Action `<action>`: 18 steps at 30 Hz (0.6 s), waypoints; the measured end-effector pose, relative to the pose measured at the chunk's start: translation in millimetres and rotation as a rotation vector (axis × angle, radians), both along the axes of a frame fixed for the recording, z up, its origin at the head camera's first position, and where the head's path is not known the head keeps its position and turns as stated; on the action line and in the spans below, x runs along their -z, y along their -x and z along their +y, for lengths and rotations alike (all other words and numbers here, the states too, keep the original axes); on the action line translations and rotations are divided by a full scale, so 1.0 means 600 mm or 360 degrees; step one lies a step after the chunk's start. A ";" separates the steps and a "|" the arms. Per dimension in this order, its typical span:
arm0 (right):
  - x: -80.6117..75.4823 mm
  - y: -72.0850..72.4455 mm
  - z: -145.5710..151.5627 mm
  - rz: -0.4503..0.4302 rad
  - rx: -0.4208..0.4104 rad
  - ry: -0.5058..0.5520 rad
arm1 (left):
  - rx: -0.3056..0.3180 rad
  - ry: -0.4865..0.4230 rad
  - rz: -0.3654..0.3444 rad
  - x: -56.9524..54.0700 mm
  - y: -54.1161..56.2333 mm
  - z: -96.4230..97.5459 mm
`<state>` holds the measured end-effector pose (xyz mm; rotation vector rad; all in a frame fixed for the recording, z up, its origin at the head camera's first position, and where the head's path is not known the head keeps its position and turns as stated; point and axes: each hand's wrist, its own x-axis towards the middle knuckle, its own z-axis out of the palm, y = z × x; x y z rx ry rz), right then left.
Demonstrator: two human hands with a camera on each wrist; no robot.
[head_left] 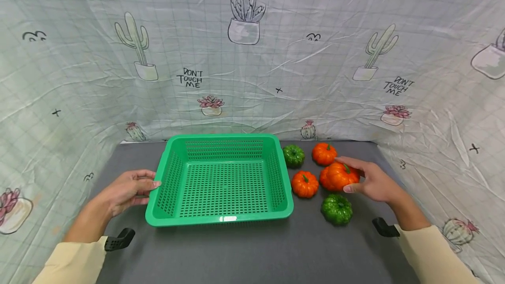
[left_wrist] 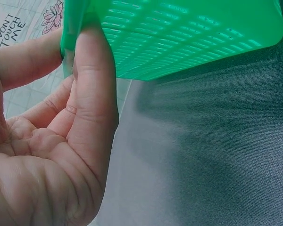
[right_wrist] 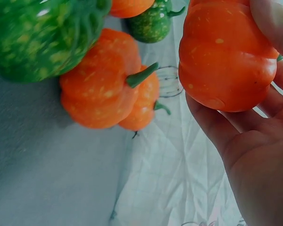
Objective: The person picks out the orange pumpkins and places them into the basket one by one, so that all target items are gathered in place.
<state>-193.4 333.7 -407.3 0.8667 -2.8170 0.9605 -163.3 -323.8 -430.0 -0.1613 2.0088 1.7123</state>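
My left hand (head_left: 128, 189) holds the left rim of a green plastic basket (head_left: 189, 221), pinching it between thumb and fingers. In the left wrist view the basket's slotted side (left_wrist: 179, 28) slants off to the right. My right hand (head_left: 374, 182) grips a small orange pumpkin (right_wrist: 226, 56) with a green stem, thumb on one side and fingers around the other. From the head view, this pumpkin overlaps another orange pumpkin (head_left: 328, 178) just left of it. A green pumpkin (head_left: 337, 209) sits on the near side of the right hand.
Between basket and right hand lie an orange pumpkin (head_left: 305, 184) and, further back, a green one (head_left: 293, 156) and an orange one (head_left: 324, 153). All rest on a grey tabletop (head_left: 236, 253). A cactus-print cloth (head_left: 252, 86) encloses the back and sides.
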 end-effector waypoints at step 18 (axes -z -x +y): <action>-0.037 0.027 -0.068 -0.0206 -0.0102 0.0003 | -0.0015 -0.0049 -0.0012 0.002 0.001 0.001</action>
